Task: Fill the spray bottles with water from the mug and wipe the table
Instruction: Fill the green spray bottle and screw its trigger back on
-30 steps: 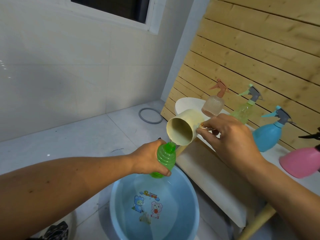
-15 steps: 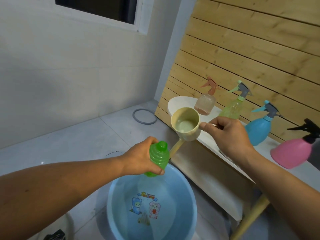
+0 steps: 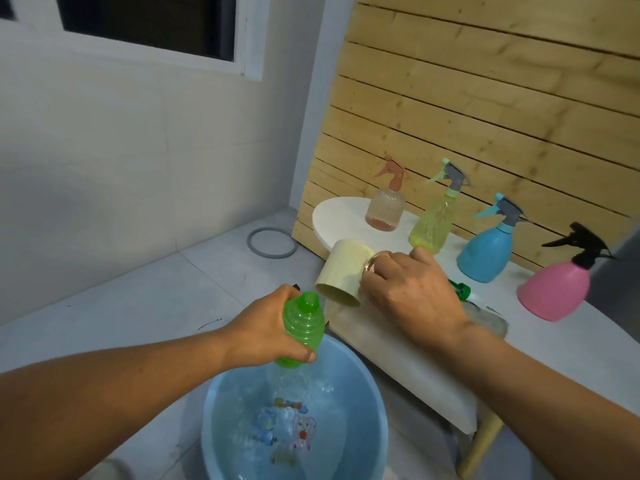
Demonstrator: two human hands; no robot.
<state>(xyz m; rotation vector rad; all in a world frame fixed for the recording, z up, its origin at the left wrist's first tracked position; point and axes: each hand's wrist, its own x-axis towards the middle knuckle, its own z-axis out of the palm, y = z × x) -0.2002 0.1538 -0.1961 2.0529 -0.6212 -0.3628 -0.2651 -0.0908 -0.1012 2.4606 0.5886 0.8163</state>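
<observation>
A white desk with a rounded far end and a pale wooden leg stands against a slatted pine wall. In a row along its back edge stand four plastic spray bottles: a clear ribbed one with a terracotta trigger, a yellow-green one, a blue one and a pink one with a black trigger. A green spray head lies on the top. On the tiled floor sit a round blue plastic basin holding water and a grey ring.

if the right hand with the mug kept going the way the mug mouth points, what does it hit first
Probably the green bottle held by the left hand; the mug in the right hand tips toward its neck, though depth is unclear.
</observation>
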